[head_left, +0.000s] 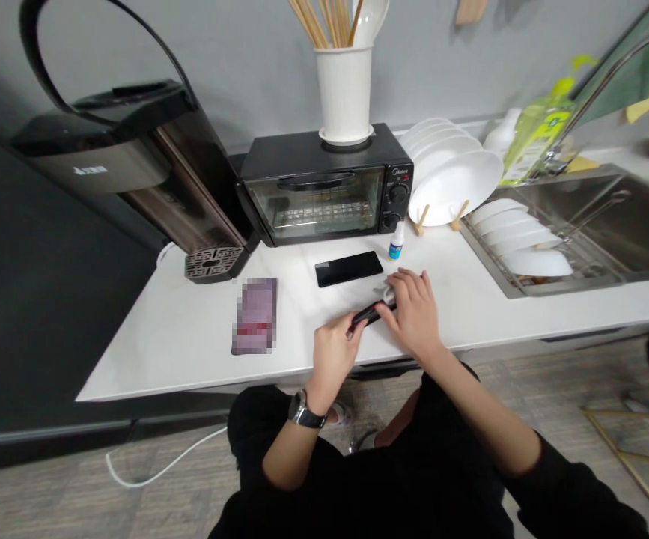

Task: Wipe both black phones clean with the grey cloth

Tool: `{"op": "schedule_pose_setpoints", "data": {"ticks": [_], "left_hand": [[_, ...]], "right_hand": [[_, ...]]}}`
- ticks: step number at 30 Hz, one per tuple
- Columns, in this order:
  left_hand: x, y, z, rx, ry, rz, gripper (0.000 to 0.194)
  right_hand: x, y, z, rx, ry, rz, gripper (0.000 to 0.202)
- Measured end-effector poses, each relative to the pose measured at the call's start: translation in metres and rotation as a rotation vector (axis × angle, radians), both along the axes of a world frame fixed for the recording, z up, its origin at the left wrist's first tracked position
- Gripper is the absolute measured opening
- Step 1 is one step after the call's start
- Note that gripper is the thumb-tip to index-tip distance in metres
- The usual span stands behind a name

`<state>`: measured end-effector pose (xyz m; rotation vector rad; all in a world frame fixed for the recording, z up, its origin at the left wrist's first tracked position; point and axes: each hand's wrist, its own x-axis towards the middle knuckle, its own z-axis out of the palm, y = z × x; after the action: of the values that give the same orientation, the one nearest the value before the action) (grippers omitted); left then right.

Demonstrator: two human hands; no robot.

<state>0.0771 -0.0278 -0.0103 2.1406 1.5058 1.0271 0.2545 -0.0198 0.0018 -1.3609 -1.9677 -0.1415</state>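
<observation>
Slim black device [367,314], one, with touches of red along its edge, is held tilted at the bench's [150,344] front edge, between two hands. The left hand [336,348] pinches its near end between thumb and fingers; the right hand [414,311] grips the other end, thumb along the side, fingers curled over one crumpled, soft white wipe [388,295]. Beyond them, one glossy black smartphone [349,269] lies flat, with one small white bottle [397,243], blue-labelled, upright just beside it. One purplish rectangular item [257,316] lies to the left, its detail pixelated. Behind stands one boxy glass-doored toaster oven [324,191], topped by one smooth white tapered cup [345,93] of thin wooden chopsticks [327,26], too overlapped to count.
</observation>
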Motion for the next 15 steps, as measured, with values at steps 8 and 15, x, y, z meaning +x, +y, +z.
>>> {"op": "schedule_pose_setpoints", "data": {"ticks": [8,15], "left_hand": [[0.002,-0.003,-0.001,0.083,0.021,-0.052,0.015],[0.002,0.001,-0.006,0.118,0.045,-0.112,0.018]], "right_hand": [[0.011,0.002,-0.001,-0.019,-0.061,-0.039,0.069],[0.006,-0.004,-0.008,-0.014,-0.147,0.253,0.079]]}}
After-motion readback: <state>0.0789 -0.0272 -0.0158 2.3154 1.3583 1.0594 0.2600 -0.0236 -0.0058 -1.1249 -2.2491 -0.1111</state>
